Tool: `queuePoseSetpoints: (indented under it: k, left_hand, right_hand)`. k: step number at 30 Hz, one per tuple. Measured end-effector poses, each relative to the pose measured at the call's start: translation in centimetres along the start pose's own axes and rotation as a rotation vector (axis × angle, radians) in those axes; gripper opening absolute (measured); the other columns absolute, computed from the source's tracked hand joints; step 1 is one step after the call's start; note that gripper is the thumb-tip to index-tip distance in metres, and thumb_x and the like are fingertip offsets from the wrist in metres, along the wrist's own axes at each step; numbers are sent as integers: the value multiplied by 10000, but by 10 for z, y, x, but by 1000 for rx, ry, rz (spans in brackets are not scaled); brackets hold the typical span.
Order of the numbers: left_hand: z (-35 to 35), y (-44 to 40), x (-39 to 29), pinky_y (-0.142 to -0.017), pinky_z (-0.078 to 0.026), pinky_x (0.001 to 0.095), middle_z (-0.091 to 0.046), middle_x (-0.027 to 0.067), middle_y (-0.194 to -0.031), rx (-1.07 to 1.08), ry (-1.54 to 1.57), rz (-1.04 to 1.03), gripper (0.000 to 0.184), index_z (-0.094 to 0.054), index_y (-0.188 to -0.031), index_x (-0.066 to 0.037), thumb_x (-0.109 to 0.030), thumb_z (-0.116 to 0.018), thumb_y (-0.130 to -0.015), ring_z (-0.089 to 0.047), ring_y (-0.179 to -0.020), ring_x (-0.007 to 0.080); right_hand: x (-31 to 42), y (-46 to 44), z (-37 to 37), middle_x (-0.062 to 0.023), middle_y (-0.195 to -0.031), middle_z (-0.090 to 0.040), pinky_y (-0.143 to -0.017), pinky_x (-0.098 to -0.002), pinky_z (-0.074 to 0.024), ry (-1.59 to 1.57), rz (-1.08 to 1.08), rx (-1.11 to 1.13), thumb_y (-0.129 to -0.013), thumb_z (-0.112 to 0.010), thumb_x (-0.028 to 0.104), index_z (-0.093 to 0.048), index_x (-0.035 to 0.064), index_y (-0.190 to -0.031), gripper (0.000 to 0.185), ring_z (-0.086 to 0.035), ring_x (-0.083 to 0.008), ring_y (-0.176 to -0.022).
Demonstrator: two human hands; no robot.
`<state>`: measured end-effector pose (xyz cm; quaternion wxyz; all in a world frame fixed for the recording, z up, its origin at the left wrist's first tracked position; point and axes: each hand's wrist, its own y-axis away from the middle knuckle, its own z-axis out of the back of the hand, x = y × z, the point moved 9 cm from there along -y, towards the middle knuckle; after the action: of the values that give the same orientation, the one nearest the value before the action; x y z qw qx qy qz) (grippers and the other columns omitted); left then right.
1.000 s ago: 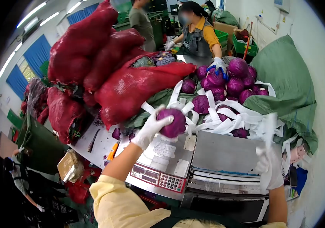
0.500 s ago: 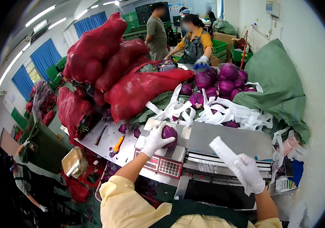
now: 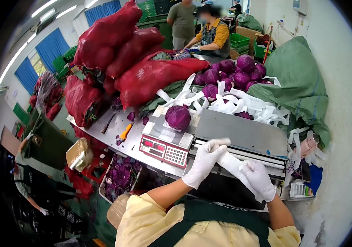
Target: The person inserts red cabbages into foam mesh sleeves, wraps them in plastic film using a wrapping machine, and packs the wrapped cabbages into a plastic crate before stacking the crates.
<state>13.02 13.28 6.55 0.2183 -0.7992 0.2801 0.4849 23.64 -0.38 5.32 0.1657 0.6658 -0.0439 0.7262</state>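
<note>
My gloved left hand [image 3: 205, 161] is closed, its fingertips pinching the upper end of a folded white strip [image 3: 232, 165]. The strip's lower part is gripped in my gloved right hand [image 3: 259, 179]; both hands hold it above the front of the wrapping machine [image 3: 242, 128]. To the left, a purple cabbage [image 3: 178, 118] rests alone on the steel pan of a digital scale [image 3: 164, 152] with a red-framed keypad. Neither hand touches the cabbage. My fingers partly cover the strip's two ends.
Loose white strips [image 3: 262, 110] lie behind the machine, before a pile of purple cabbages [image 3: 242, 78]. Red mesh sacks [image 3: 151, 80] stand at left, a green sack [image 3: 297, 82] at right. An orange-handled knife [image 3: 125, 131] lies left of the scale. A co-worker [image 3: 215, 35] stands across the table.
My left hand has let go of the cabbage, leaving it on the scale, and has moved right to take the strip's upper end. The view has shifted slightly.
</note>
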Motion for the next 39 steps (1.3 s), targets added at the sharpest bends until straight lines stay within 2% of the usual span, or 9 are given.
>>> queuePoseSetpoints:
  k: [7, 14, 21, 25, 28, 29, 36, 38, 39]
  left_hand:
    - [-15, 41, 6, -840, -488, 281, -678, 57, -932, -64, 72, 153, 108, -696, -932, -4, -95, -660, -887, -623, -875, 129]
    - [-6, 68, -64, -810, -492, 309, -690, 100, -981, -382, -979, -765, 203, -745, -971, -62, -35, -705, -774, -625, -925, 197]
    - [57, 25, 19, -654, -505, 239, -627, 24, -873, -92, 452, 162, 214, -574, -1083, -17, -200, -529, -980, -595, -719, 94]
    - [52, 60, 39, -640, -475, 209, -611, -28, -849, 299, 346, 696, 255, -593, -1126, -29, -148, -646, -906, -561, -726, 42]
    - [153, 22, 12, -618, -498, 242, -675, 44, -858, -107, -97, 452, 215, -669, -988, -22, -210, -675, -884, -615, -706, 91]
    - [187, -10, -19, -622, -500, 244, -678, 52, -847, -107, -454, -38, 210, -669, -974, -16, -201, -675, -877, -622, -710, 101]
    - [357, -131, -47, -719, -496, 439, -683, 174, -869, -750, -1207, -26, 367, -660, -988, -91, -424, -539, -892, -653, -842, 364]
    - [361, -153, -33, -674, -514, 447, -689, 165, -849, -674, -1467, 113, 299, -659, -974, -107, -363, -528, -892, -671, -792, 350]
    - [359, -161, -9, -651, -519, 451, -691, 156, -833, -512, -1567, 133, 252, -653, -954, -111, -319, -530, -886, -677, -769, 341]
  right_hand:
    - [-6, -19, -28, -38, -1038, -641, -816, -227, -488, -450, 150, -88, -984, -529, 166, -598, -1, -1176, 264, -594, -83, -911]
    - [-11, -31, -62, -4, -952, -588, -816, -214, -449, -459, 148, -75, -937, -609, 109, -580, 51, -927, 66, -535, -75, -872]
    - [6, -63, -73, -13, -849, -534, -719, -239, -463, -474, 91, -100, -890, -587, 85, -487, 67, -858, 107, -521, -95, -765]
    - [3, -114, -60, 9, -806, -508, -690, -234, -462, -911, -125, -141, -902, -528, 73, -528, 46, -971, 74, -511, -85, -716]
    - [47, -147, -94, 13, -857, -534, -646, -241, -466, 3, -19, 210, -886, -593, 116, -539, 13, -1203, 338, -525, -92, -719]
    - [49, -168, -101, 0, -842, -559, -635, -255, -472, 347, 195, 239, -874, -620, 134, -575, 21, -1143, 295, -540, -110, -707]
    - [18, -405, -103, -249, -1029, -664, -795, -397, -514, 1238, 118, -42, -941, -380, 515, -651, 20, -1097, 585, -646, -393, -906]
    - [-33, -450, -101, -185, -1022, -680, -777, -370, -518, 1098, 341, -73, -950, -423, 477, -631, 17, -1128, 535, -651, -315, -870]
    - [-80, -459, -121, -183, -1109, -650, -820, -346, -509, 331, -22, 301, -971, -420, 394, -556, 37, -1235, 464, -634, -280, -946]
